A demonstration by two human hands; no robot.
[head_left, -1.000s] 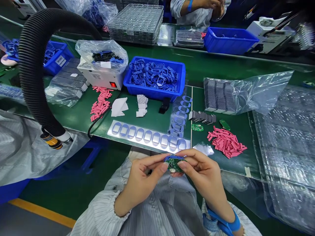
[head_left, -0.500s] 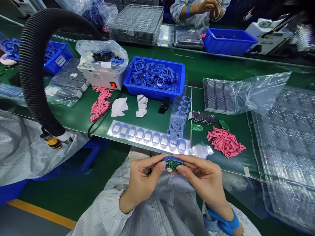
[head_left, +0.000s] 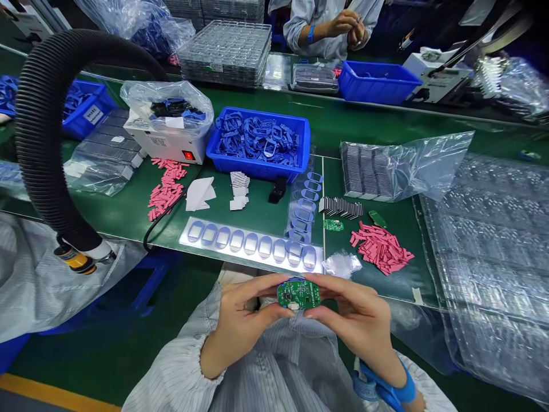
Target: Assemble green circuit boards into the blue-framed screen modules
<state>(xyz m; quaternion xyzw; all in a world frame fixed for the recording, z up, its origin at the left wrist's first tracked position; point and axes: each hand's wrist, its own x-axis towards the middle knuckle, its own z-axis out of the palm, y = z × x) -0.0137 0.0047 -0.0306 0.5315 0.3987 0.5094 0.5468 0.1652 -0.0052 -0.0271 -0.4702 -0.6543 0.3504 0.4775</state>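
My left hand (head_left: 243, 321) and my right hand (head_left: 355, 320) hold a small green circuit board (head_left: 299, 294) between them, in front of my lap. Fingers and thumbs of both are closed on its two ends. A bit of blue plastic shows at the board's top edge; the rest of that part is hidden behind it. Just beyond my hands, a sheet of oval blue-rimmed stickers (head_left: 251, 245) lies along the bench edge. Near my right hand is a small clear plastic bag (head_left: 342, 264).
A blue bin (head_left: 261, 170) holds blue plastic frames. Pink strips (head_left: 381, 249) lie in a pile at the right, by another green board (head_left: 333, 225). Clear trays (head_left: 493, 263) cover the right side. A black hose (head_left: 36, 137) arches at the left. Across the bench, a person's hands (head_left: 349, 28) work.
The board has tipped up so that its green face shows more fully. My thumbs have moved from its face to its lower edge. The whole view has shifted slightly.
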